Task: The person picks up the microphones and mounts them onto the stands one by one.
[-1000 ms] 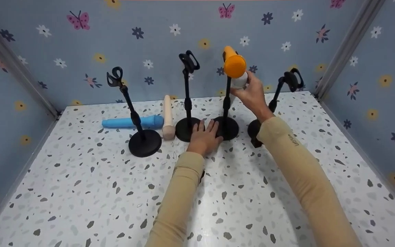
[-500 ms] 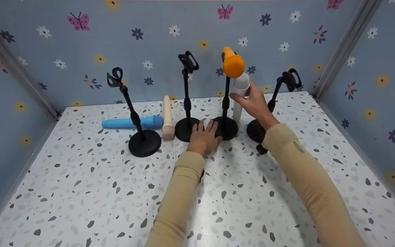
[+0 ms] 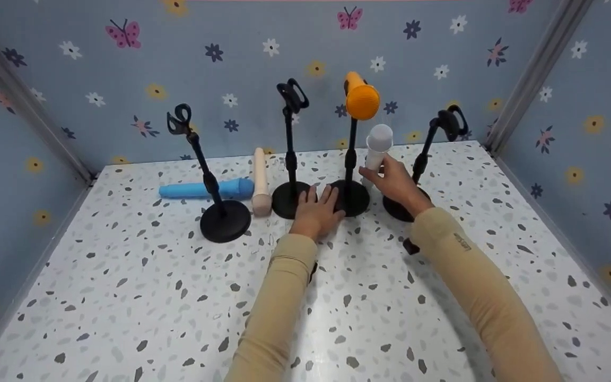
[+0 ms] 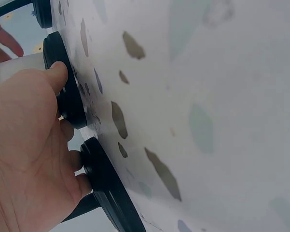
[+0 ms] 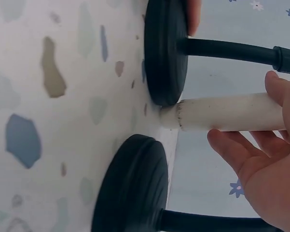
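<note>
Your right hand (image 3: 394, 180) pinches the white mic (image 3: 380, 139), long axis near upright, just right of the stand (image 3: 351, 157) under the orange mic (image 3: 363, 102); your left hand (image 3: 316, 216), fingers extended, rests on two bases (image 3: 283, 202).

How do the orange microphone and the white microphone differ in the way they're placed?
The orange microphone sits atop a black stand; the white microphone is held by the right hand. The orange microphone's head faces the camera, while the white microphone is nearly upright, head up. Both have a rounded head.
</note>
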Demonstrator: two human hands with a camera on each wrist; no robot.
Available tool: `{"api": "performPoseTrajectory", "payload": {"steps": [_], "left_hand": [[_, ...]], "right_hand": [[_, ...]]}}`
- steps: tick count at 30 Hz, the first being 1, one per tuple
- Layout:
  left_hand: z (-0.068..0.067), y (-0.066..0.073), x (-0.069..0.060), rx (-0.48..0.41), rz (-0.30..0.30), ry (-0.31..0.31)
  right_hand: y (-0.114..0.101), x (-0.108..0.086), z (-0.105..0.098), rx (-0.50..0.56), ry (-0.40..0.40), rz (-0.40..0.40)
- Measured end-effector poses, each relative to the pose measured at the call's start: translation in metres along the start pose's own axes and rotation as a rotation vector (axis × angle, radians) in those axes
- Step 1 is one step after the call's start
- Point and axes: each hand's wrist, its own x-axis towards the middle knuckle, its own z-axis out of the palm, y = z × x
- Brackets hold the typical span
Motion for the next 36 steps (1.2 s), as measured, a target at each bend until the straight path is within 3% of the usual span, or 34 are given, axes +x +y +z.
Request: {"api": "performPoseTrajectory", "payload": {"steps": [11, 23, 26, 36], "left_hand": [[0.0, -0.001, -0.003, -0.015, 0.015, 0.023], [-0.006, -0.001, -0.004, -0.016, 0.03, 0.012], [-0.004, 0.0, -0.003, -0.016, 0.024, 0.011], [-0.001, 0.007, 0.003, -0.042, -0.015, 0.02]], "right_hand": [[0.02, -0.009, 0.008, -0.062, -0.028, -0.064], [0.022, -0.015, 0.005, -0.065, -0.035, -0.103], [0.022, -0.02, 0.0, -0.07, -0.033, -0.123], [0.01, -0.04, -0.033, -0.043, -0.008, -0.083]]}}
